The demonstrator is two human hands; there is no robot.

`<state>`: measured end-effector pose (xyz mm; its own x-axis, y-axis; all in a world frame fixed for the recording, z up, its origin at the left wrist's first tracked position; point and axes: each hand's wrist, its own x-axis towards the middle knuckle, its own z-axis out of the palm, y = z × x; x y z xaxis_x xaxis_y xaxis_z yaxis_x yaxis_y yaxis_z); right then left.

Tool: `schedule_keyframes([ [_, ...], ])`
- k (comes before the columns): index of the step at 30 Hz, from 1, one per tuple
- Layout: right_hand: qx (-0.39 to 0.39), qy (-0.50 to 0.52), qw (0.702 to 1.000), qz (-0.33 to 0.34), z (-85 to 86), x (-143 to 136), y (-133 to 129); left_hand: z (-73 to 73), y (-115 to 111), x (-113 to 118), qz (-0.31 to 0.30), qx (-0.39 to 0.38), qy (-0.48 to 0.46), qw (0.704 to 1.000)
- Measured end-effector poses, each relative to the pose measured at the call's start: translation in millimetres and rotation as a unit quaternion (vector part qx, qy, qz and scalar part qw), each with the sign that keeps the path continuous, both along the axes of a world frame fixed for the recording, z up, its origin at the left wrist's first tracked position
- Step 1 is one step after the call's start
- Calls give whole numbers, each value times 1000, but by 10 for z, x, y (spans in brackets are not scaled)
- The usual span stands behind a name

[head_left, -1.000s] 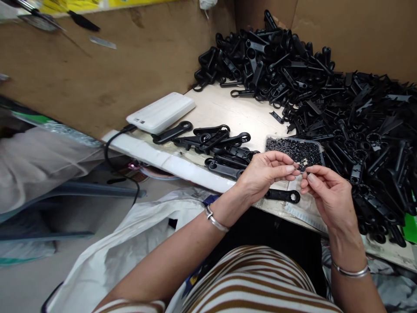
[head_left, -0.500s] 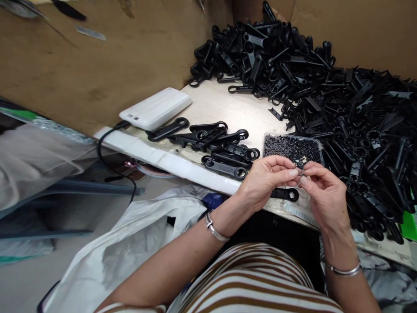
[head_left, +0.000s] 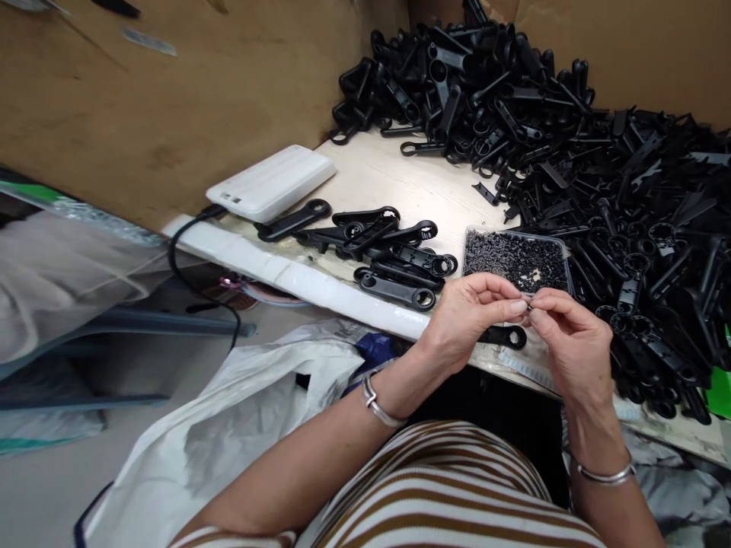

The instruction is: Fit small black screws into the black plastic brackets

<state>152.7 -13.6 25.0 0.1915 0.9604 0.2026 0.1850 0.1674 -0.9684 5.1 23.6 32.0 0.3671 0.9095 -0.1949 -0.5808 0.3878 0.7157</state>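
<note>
My left hand (head_left: 471,316) and my right hand (head_left: 574,339) meet fingertip to fingertip, each closed in a pinch. Between them is something tiny and dark, too small to name. Just beyond the fingers stands a clear plastic box (head_left: 496,255) filled with small dark pieces, its near edge partly hidden by my hands. Below my left hand lies a black plastic arm with a ring-shaped end (head_left: 508,336), partly covered by that hand. Several similar black arms (head_left: 394,289) lie in a loose group to the left of my left hand.
A big heap of black plastic parts (head_left: 571,152) covers the back and right of the white table (head_left: 382,171). A white power bank (head_left: 271,183) with a black cable (head_left: 174,262) sits at the left edge. Cardboard walls (head_left: 228,99) rise behind. White sheeting (head_left: 228,411) hangs below the edge.
Both hands stay pinched together over the near edge of the box, with only a slight shift of the fingertips. The camera view has moved a little. Nothing on the table has visibly moved.
</note>
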Motion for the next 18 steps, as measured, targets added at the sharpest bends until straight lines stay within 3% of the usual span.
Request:
schedule_keyframes([
  [5,-6,-42,998,-53,52,-52,-46,-4,-18,0,22,6,21,1000],
  [9,15,-145,985,-90,96,-90,-114,-20,-50,20,46,27,44,998],
  [13,39,-229,969,-88,123,-98,-175,-24,-93,41,68,58,75,993],
  [18,48,-260,961,-83,167,-121,-198,-32,-130,46,80,98,113,986],
])
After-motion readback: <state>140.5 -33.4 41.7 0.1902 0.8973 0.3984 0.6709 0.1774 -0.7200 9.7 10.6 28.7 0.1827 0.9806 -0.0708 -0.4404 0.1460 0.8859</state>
